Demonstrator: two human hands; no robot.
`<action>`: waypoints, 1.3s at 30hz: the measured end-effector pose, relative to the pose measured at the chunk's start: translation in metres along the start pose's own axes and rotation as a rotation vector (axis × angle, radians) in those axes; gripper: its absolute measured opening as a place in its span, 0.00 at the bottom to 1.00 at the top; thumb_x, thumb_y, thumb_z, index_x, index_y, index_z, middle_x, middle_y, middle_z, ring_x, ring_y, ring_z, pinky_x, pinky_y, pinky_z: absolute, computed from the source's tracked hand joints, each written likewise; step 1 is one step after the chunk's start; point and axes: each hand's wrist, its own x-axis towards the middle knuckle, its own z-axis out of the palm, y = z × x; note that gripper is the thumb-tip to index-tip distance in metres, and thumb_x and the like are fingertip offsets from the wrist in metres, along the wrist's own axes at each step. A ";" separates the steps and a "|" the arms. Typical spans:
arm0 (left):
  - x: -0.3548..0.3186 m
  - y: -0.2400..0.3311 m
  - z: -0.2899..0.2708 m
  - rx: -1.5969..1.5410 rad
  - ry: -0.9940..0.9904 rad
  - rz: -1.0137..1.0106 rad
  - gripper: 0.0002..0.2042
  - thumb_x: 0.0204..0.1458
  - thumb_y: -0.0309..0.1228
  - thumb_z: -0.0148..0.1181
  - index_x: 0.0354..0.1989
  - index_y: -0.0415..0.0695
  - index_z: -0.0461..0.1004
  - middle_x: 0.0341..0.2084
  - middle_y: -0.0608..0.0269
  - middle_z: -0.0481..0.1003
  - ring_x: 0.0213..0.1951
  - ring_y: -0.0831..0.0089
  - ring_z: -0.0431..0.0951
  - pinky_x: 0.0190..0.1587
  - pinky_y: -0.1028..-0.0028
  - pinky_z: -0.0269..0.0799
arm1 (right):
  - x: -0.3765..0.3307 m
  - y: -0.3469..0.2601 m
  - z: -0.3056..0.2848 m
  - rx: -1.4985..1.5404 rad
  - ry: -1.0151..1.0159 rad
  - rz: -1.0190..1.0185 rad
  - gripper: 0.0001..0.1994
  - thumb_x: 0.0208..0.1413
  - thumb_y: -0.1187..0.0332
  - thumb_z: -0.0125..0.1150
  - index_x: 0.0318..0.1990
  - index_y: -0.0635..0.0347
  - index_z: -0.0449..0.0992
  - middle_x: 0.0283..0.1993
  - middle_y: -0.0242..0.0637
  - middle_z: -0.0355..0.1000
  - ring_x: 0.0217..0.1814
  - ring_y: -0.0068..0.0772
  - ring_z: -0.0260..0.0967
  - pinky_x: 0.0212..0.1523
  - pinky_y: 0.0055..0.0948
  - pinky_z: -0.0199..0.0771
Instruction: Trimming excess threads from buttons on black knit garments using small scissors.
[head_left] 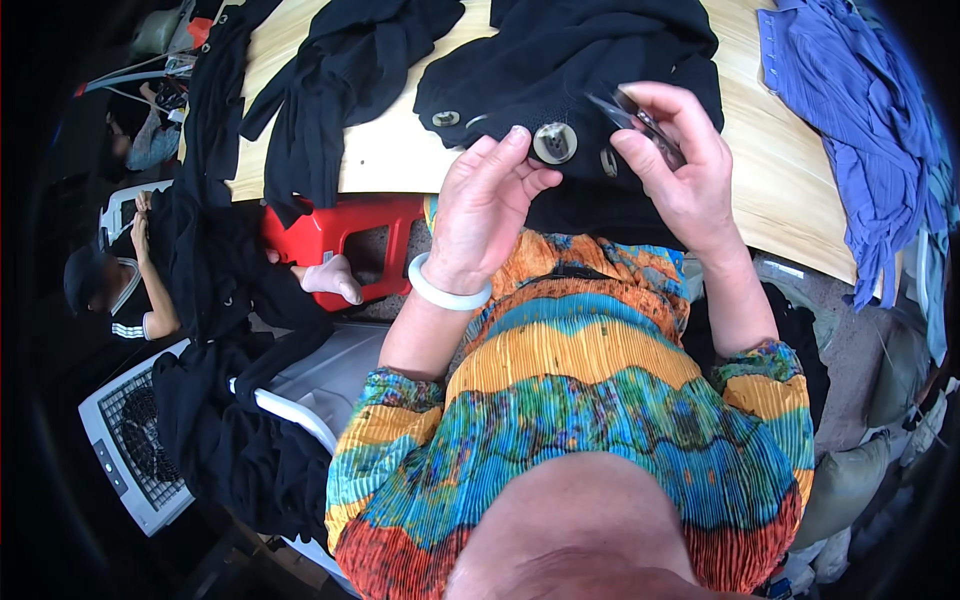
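Note:
A black knitted garment [610,50] lies across the table in front of me. My left hand [490,200], with a white bangle on its wrist, is closed at the garment's near edge. Thumb and fingers sit just left of a large round button [555,143] with a pale rim and dark middle. Farther left on the cloth is a second button [446,118], and a third button [609,162] shows edge-on at the right. Small dark thread snips [655,135] are gripped in my right hand [685,165], their blades pointing up and left above the garment.
More black garments [335,90] lie on the wooden table [395,150] at the left. A blue-purple garment [850,110] hangs over its right edge. Below stands a red plastic stool [375,215]. At far left another person [130,265] sits near a grey fan [140,440].

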 end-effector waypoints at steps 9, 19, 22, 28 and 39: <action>0.001 0.005 -0.002 0.170 -0.022 -0.035 0.07 0.54 0.31 0.48 0.34 0.42 0.71 0.31 0.65 0.73 0.33 0.80 0.72 0.35 0.76 0.71 | 0.023 0.005 0.009 -0.154 -0.320 -0.271 0.20 0.36 0.84 0.57 0.42 0.63 0.70 0.36 0.38 0.71 0.33 0.28 0.70 0.31 0.19 0.69; -0.004 0.005 -0.011 0.289 -0.014 0.015 0.09 0.48 0.21 0.53 0.40 0.39 0.70 0.34 0.62 0.73 0.35 0.78 0.73 0.41 0.78 0.71 | 0.019 0.012 0.019 -0.218 -0.212 -0.426 0.13 0.39 0.78 0.60 0.36 0.58 0.72 0.29 0.34 0.72 0.28 0.31 0.72 0.26 0.21 0.72; -0.003 0.005 -0.012 0.294 0.016 0.002 0.09 0.48 0.21 0.54 0.38 0.39 0.70 0.33 0.63 0.73 0.34 0.78 0.73 0.38 0.80 0.71 | 0.023 0.008 0.016 -0.203 -0.198 -0.417 0.12 0.39 0.79 0.60 0.34 0.59 0.72 0.28 0.35 0.72 0.27 0.31 0.72 0.25 0.21 0.71; 0.001 0.005 -0.023 0.232 0.046 -0.079 0.05 0.48 0.23 0.55 0.34 0.40 0.71 0.26 0.64 0.74 0.26 0.79 0.73 0.26 0.84 0.68 | 0.028 0.008 0.008 -0.159 -0.166 -0.286 0.14 0.38 0.82 0.57 0.37 0.61 0.72 0.31 0.36 0.72 0.29 0.28 0.72 0.28 0.20 0.71; 0.006 0.010 -0.026 0.093 -0.018 -0.193 0.01 0.49 0.22 0.53 0.28 0.38 0.69 0.24 0.58 0.73 0.22 0.75 0.74 0.20 0.85 0.68 | 0.022 0.013 0.020 -0.158 -0.279 -0.388 0.14 0.39 0.79 0.58 0.38 0.59 0.71 0.33 0.36 0.72 0.30 0.31 0.72 0.28 0.22 0.73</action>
